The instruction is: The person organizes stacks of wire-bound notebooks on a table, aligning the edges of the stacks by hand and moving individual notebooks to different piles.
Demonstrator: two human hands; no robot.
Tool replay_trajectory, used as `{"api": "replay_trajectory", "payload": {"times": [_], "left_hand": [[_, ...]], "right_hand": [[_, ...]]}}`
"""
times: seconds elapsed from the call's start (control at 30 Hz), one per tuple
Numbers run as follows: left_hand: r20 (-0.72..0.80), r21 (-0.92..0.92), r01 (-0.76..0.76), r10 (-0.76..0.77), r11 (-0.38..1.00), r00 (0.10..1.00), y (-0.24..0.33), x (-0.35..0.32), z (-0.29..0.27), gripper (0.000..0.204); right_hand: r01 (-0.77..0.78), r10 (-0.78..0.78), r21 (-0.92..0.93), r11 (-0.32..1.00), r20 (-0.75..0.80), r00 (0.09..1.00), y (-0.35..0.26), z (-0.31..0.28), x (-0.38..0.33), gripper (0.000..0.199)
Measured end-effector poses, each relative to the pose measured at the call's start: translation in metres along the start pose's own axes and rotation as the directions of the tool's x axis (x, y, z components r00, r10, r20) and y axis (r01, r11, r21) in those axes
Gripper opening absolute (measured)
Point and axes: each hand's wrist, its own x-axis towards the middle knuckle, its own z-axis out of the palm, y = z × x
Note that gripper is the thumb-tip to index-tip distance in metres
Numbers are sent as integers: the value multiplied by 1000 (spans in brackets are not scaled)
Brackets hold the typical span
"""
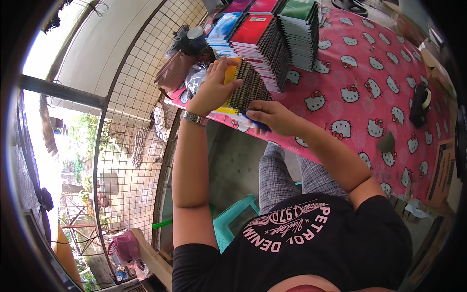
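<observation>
Item one, the landmark: a yellow-covered stack of spiral notebooks [249, 86], at the near edge of the tabletop [357, 114], which wears a pink cat-patterned cover. The left hand [217, 88] grasps the stack from above, fingers over the yellow cover, thumb toward the coils, seemingly to steady the pile. The right hand [273, 118], at the stack's near right side, is closed on a blue item [259, 125], its kind unclear. Beyond the stack: blue [224, 29], red [258, 34] and green notebook piles [297, 34], coils aligned, presumably sorted by colour for easy counting. Left of the stack: a brownish-pink bag [171, 73]. Well to its right: a black tape dispenser [419, 106]. Markings: small pale labels on the covers, too small to read; pale curved lettering on the black shirt [335, 258], nearer the wearer than the stack.
</observation>
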Motion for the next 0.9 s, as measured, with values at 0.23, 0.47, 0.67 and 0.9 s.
{"api": "replay_trajectory", "payload": {"times": [0.23,0.47,0.67,0.9], "left_hand": [[16,158,43,-46,987,999,12,-2,0,68],[13,120,39,-41,992,999,12,-2,-1,70],[37,101,16,-20,995,999,13,-2,-2,70],[18,162,47,-50,986,999,19,-2,0,74]], "right_hand": [[346,-610,-669,657,-204,765,-4,-2,-8,36],[378,-640,-703,602,-142,755,-4,-5,-6,38],[93,-116,-179,979,-121,986,-7,-8,-6,38],[304,-556,-708,637,-150,817,-1,-9,-8,35]]}}
